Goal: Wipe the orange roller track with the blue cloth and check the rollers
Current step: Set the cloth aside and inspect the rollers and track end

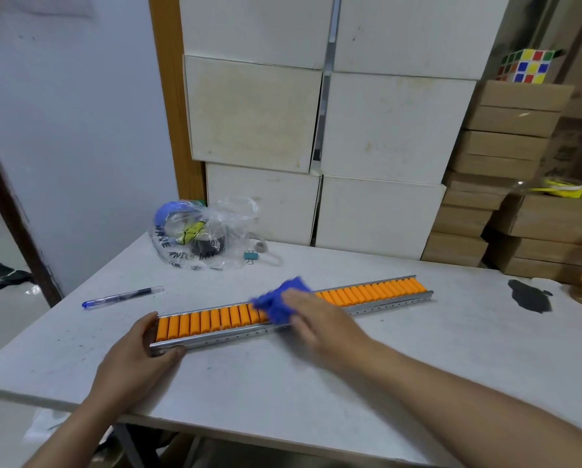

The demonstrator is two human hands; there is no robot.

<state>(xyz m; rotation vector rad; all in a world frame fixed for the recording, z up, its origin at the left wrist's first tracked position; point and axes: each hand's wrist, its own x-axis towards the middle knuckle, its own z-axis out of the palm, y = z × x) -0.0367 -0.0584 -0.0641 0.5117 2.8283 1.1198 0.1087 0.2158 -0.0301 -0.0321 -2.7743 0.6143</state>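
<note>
Right now the orange roller track [293, 307] lies slantwise across the middle of the frame on the table [418, 349], running from lower left to upper right. The left hand [141, 349] grips its near end, thumb along the metal rail, while the right hand [311, 319], blurred, presses the bunched blue cloth [277, 298] onto the rollers about midway along. The likeliest trouble, as I judge it, is the track skating sideways if the left hand slackens during a firm stroke. The rollers spin freely, so the cloth may slide over without scrubbing. A loose fold could also snag between rollers.
</note>
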